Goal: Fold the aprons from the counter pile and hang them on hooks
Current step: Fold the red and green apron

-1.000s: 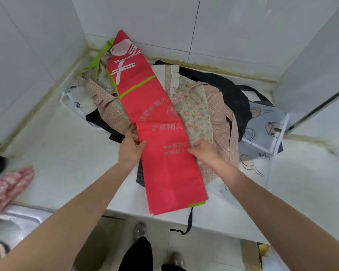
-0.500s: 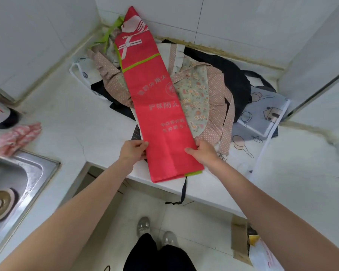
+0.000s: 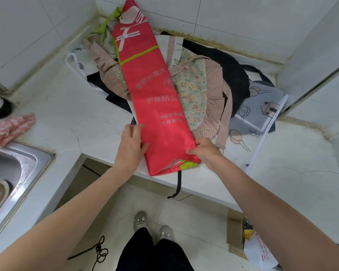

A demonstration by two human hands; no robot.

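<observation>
In the head view, a long red non-woven apron (image 3: 155,106), folded into a narrow strip with lime-green trim and pale printed Chinese characters, lies over the heaped pile of aprons (image 3: 202,89) on the white stone counter (image 3: 67,106). The left hand (image 3: 130,147) rests flat-fingered against the strip's left edge. The right hand (image 3: 205,151) pinches its lower right corner. Beyond the right hand sit a floral, polka-dot-frilled cotton apron (image 3: 196,90) and black cloth.
</observation>
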